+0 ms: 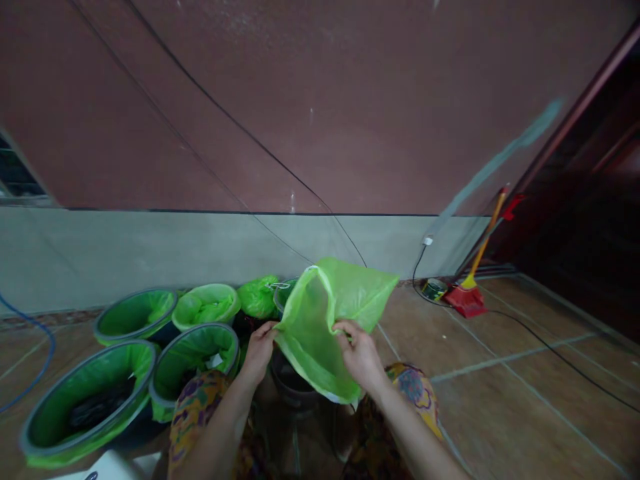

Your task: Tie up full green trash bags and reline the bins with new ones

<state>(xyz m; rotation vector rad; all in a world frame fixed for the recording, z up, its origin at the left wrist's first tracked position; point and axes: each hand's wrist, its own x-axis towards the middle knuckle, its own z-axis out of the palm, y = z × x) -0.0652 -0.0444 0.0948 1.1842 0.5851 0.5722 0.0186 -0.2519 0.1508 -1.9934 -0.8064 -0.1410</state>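
A light green plastic bag (360, 293) is spread between my two hands, its mouth gaping toward me. My left hand (261, 347) pinches the rim on the left side. On the other side, my right hand (357, 350) grips the rim with thumb and fingers closed on it. Beneath the bag, between my knees, stands a dark bucket (293, 387), partly hidden by the bag. The bag's far corner sticks out to the right, in the air.
Several bins lined with green bags, such as a large bin (35, 433), stand at the left. A tied green bag (257, 298) lies near the wall. Toward the right are a red dustpan (467, 301), a can (434, 289) and a black cable (550, 360). A blue hose (47, 353) lies far left.
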